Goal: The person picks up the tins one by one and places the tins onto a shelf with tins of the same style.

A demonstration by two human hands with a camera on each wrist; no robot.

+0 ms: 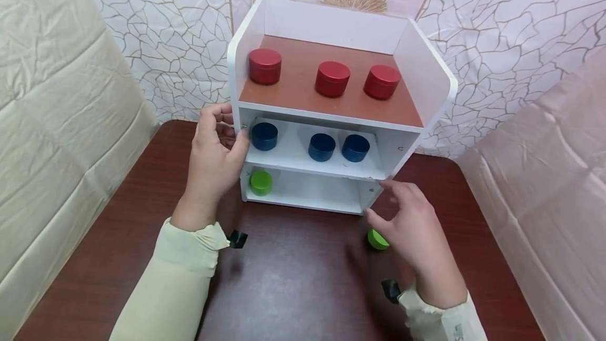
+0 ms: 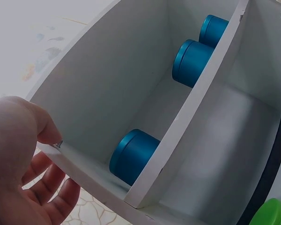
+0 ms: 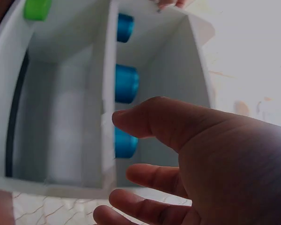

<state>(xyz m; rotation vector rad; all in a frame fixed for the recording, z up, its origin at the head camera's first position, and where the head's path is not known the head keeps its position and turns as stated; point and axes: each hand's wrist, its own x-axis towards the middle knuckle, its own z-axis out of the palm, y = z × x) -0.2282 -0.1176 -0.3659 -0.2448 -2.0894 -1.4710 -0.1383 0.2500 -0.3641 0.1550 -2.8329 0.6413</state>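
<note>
A white shelf unit stands on the dark table. My left hand grips its left side panel, thumb on the front edge and fingers around the outside. My right hand is beside the lower right corner with fingers spread and nothing between them; in the right wrist view the thumb overlaps the middle shelf's edge. Under that hand, partly hidden, a green round tin lies on the table. Another green tin occupies the bottom shelf's left end. Three blue tins sit on the middle shelf.
Three red tins stand on the unit's brown top shelf. Patterned cloth hangs behind the unit, and pale padded fabric borders the brown table on both sides.
</note>
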